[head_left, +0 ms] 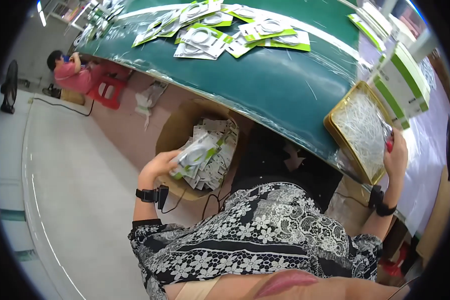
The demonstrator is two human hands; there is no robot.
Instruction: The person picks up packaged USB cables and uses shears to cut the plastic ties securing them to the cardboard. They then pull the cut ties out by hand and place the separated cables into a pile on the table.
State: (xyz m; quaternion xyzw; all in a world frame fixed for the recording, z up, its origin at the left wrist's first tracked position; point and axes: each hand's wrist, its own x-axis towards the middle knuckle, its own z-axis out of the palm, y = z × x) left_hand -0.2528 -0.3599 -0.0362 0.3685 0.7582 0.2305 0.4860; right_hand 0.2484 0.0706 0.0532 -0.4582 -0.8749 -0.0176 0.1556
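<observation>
My left hand [159,166] is closed on the edge of a flat cable package [195,154], white and green with a coiled white cable behind clear plastic. It hangs over an open cardboard box [171,129] that holds a heap of similar white packages [214,167]. On the right, my right hand [397,154] curls round a small red-handled tool [389,146] with a metal end; its exact kind is hard to make out. That hand is at the right edge of a yellow tray [352,159] filled with thin clear plastic strips [360,122].
Several cable packages [201,40] lie spread on the green tabletop [285,80]. White-green boxes [404,80] stand behind the tray. Left of the table, a person [72,75] sits by a red stool [107,91]. A plastic bag [147,102] lies on the floor.
</observation>
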